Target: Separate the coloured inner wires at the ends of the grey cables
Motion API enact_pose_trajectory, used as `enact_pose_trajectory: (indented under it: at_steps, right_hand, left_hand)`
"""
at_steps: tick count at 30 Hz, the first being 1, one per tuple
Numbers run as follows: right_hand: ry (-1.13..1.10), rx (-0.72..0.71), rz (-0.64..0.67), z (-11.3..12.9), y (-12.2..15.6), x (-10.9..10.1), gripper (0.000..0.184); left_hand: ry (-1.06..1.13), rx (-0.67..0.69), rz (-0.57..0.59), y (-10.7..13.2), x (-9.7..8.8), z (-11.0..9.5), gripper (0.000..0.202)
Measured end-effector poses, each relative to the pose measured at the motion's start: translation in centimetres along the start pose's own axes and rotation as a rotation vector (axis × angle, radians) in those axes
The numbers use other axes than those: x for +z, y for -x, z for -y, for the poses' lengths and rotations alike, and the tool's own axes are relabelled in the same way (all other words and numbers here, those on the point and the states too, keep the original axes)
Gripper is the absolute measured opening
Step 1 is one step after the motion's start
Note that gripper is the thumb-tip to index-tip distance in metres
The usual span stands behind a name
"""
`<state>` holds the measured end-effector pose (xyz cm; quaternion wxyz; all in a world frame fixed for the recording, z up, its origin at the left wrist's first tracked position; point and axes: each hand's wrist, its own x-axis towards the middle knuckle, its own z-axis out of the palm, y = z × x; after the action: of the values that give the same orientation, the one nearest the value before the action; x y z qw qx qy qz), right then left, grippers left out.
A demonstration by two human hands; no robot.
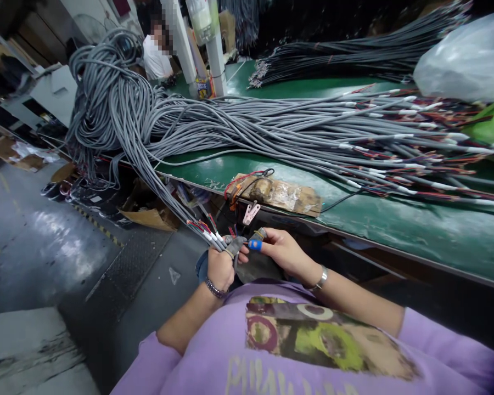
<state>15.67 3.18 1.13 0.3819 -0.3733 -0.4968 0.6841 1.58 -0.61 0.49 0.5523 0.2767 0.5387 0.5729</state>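
Note:
My left hand (223,266) is closed around several grey cables (170,193) hanging down from the bench. White sleeves (214,239) and thin coloured wires (203,225) show at their ends, above the fist. Close beside it, my right hand (286,252) pinches thumb against forefinger, with blue tape around the thumb. Thin dark and reddish wires appear to run between the two hands into this pinch, though the fingers partly cover them. Grey coverings wrap some fingertips on both hands.
A large bundle of grey cables (230,123) lies along the green bench (395,225). At the bench edge sit a taped wooden block (290,196) and a pink clip (251,214). Black cables (337,60), a plastic bag (465,57) and a green basket (492,123) stand farther back. A person (156,55) is beyond.

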Motion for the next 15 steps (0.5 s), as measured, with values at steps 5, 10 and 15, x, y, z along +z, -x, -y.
enact_pose_trajectory:
  at_steps: [5, 10, 15]
  right_hand:
    - [0.058, 0.013, -0.003, -0.2, -0.1, -0.4, 0.027]
    - [0.098, 0.031, 0.01, 0.7, -0.4, -0.3, 0.029]
    - [-0.017, 0.075, 0.139, 1.2, -0.6, 0.7, 0.031]
  left_hand:
    - [0.006, 0.001, 0.024, -0.1, -0.3, 0.1, 0.027]
    - [-0.058, -0.012, 0.072, 0.0, -0.3, 0.0, 0.031]
    - [-0.098, -0.033, 0.102, 0.2, -0.1, 0.2, 0.028]
